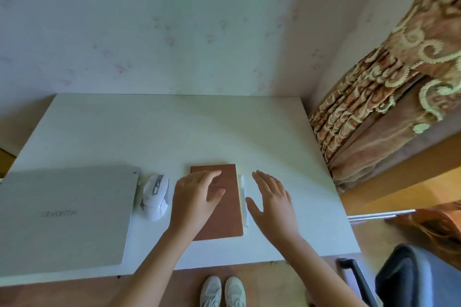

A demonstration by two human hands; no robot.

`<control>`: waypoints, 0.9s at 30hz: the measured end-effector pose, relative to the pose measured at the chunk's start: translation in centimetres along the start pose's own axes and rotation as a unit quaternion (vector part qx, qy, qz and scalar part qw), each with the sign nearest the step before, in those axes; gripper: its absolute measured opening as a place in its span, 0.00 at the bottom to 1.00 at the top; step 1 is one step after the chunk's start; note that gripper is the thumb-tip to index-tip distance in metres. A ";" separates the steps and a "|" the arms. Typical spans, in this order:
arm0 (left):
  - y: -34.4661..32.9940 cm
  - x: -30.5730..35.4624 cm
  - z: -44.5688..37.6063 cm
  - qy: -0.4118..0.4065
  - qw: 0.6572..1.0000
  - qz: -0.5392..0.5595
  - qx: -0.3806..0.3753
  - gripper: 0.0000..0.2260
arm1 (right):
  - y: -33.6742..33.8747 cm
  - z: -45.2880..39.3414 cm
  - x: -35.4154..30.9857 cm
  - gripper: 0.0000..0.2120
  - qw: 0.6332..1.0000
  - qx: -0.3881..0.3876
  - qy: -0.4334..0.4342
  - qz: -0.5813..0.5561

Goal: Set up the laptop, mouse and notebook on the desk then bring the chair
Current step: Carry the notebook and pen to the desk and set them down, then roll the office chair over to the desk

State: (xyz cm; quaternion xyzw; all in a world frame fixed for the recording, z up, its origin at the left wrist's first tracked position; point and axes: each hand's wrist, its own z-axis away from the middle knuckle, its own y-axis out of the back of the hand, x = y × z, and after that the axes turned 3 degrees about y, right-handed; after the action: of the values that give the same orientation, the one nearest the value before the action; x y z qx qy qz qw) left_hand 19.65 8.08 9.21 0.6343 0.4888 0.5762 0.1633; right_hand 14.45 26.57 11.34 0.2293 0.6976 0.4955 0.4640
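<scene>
White desk (174, 132) filled mid-frame: I saw a closed silver laptop (64, 214) lower left, white mouse (155, 197), brown notebook (219, 202) under my spread left hand (197, 197); right hand (272, 202) hovered, splayed. Chair (409, 279) was cropped lower right.

Matt silver laptop (62, 212); glossy plastic mouse (156, 198); matt desk (174, 132).

The left hand (197, 197) hides part of the notebook (224, 214); the chair (411, 279) and laptop (62, 214) run off-frame.
</scene>
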 end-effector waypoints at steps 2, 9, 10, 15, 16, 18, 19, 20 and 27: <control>0.7 0.6 0.2 -0.013 1.000 0.006 -0.009 0.17 | 1.0 1.1 -0.5 0.25 0.999 0.036 0.002 0.010; 3.3 4.1 2.5 -0.041 0.999 0.016 -0.005 0.16 | 3.6 5.8 -1.5 0.24 0.996 0.092 -0.014 0.015; 3.6 4.7 3.0 -0.042 0.999 0.017 -0.003 0.17 | 4.0 6.5 -1.6 0.24 0.995 0.099 -0.016 0.014; 4.7 7.7 6.5 -0.038 0.999 0.025 -0.001 0.17 | 6.2 10.8 -1.5 0.23 0.991 0.133 -0.030 -0.011; 4.8 8.4 7.1 -0.037 0.999 0.029 0.001 0.17 | 6.7 11.8 -1.2 0.23 0.990 0.135 -0.033 -0.019; 4.9 10.0 8.5 -0.039 0.999 0.031 0.006 0.17 | 7.5 13.7 -0.4 0.23 0.990 0.134 -0.035 -0.029; 4.9 10.9 9.2 -0.042 0.999 0.028 0.007 0.17 | 7.9 14.7 0.0 0.23 0.990 0.132 -0.032 -0.029; 4.9 11.8 10.0 -0.044 0.999 0.026 0.007 0.17 | 8.4 15.7 0.5 0.23 0.990 0.131 -0.031 -0.028; 4.2 17.9 17.3 -0.073 0.996 0.034 -0.026 0.16 | 10.6 23.7 2.5 0.22 0.990 0.131 -0.044 -0.032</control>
State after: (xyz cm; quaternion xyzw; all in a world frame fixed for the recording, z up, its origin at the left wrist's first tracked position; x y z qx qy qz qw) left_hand 34.32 26.76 17.79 0.6864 0.4386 0.5461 0.1958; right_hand 32.50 44.11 17.98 0.2872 0.7422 0.3740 0.4762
